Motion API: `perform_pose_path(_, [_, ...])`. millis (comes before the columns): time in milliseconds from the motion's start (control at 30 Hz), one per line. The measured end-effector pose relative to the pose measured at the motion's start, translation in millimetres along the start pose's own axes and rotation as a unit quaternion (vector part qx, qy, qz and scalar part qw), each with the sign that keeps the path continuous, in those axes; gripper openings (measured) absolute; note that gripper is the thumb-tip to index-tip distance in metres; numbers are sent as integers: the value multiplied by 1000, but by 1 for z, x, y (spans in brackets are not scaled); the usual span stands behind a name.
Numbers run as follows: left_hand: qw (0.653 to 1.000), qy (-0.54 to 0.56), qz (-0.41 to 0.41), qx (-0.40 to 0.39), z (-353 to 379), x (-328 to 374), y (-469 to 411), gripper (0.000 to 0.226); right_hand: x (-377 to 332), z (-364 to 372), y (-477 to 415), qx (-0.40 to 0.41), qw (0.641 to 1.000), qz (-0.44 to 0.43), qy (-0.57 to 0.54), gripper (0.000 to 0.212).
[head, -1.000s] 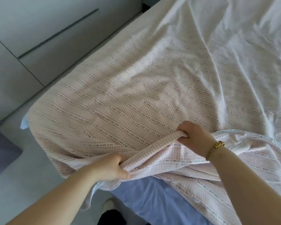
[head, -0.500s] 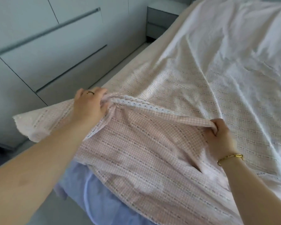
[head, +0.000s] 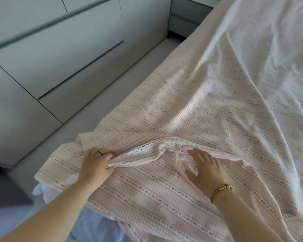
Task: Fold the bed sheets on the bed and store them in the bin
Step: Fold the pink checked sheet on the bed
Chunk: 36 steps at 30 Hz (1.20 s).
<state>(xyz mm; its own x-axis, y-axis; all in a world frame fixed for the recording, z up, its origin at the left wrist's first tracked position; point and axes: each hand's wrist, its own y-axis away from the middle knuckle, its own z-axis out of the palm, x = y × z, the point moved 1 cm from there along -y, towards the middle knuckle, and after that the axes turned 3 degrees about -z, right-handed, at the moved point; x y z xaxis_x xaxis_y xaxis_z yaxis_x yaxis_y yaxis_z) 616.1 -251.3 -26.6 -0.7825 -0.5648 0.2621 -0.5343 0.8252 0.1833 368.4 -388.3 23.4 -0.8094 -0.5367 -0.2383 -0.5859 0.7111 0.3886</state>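
A pink checked bed sheet [head: 199, 105] with dotted stripes lies spread over the bed. Its near end is folded back onto itself, and a white lace-trimmed hem [head: 143, 151] shows along the fold. My left hand [head: 94, 165] grips that folded edge at the bed's left corner, fingers curled round the cloth. My right hand [head: 205, 166] lies flat on the folded layer with fingers spread, a gold bracelet on the wrist. No bin is in view.
A blue under-sheet [head: 94, 222] shows at the bed's near corner. Grey drawer fronts [head: 56, 55] run along the left, with a narrow strip of floor [head: 101, 102] between them and the bed. A grey nightstand [head: 185, 20] stands at the far end.
The lifted edge has been laid down onto the sheet. My left hand came down with it and still grips it. My right hand let go and now lies flat on the cloth.
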Motion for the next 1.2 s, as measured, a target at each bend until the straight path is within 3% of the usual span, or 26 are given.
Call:
perform_pose_path(100, [980,191,-10,-55,-22,-25,-24,9,-56,10,-51,-5,999,-34,9,64])
perform_pose_path(167, [951,298,-43,-74,-43,-41,-46,13,-86,14,-80,-30,998,-46,18,67])
perform_pose_path(233, [939,336,-59,-48,-65,-56,-78,17,-109,12,-107,-25,999,-35,3,60])
perform_pose_path(367, [916,397,-44,45,-99,-56,-143,15,-122,-12,-130,32,985,31,-168,15])
perform_pose_path(433, [900,429,-55,51,-100,-51,-172,15,-117,-24,-141,25,976,65,-206,20])
perform_pose_path(533, [872,483,-65,49,-87,-41,-205,28,-102,-42,-161,-80,969,100,-213,23])
perform_pose_path(633, [849,515,-107,-56,-69,-40,-218,45,-84,-60,-175,-88,951,151,-254,18])
perform_pose_path(733, [880,392,-96,-252,-43,-53,-204,25,-70,-69,-189,-51,943,184,-273,21])
perform_pose_path(833, [863,377,-132,-310,-16,-74,-188,16,-68,-65,-201,-73,932,200,-295,41])
perform_pose_path(933, [879,400,-163,-205,1,-92,-180,12,-70,-58,-213,-82,929,204,-298,61])
perform_pose_path(1033, [888,410,-169,-121,6,-100,-172,26,-77,-52,-224,-73,943,195,-259,34])
perform_pose_path(1133, [893,425,-144,-37,-10,-103,-179,36,-71,-55,-233,77,962,186,-184,34])
perform_pose_path(1200, [912,392,-117,-15,-20,-99,-189,36,-74,-58,-235,149,954,186,-179,19])
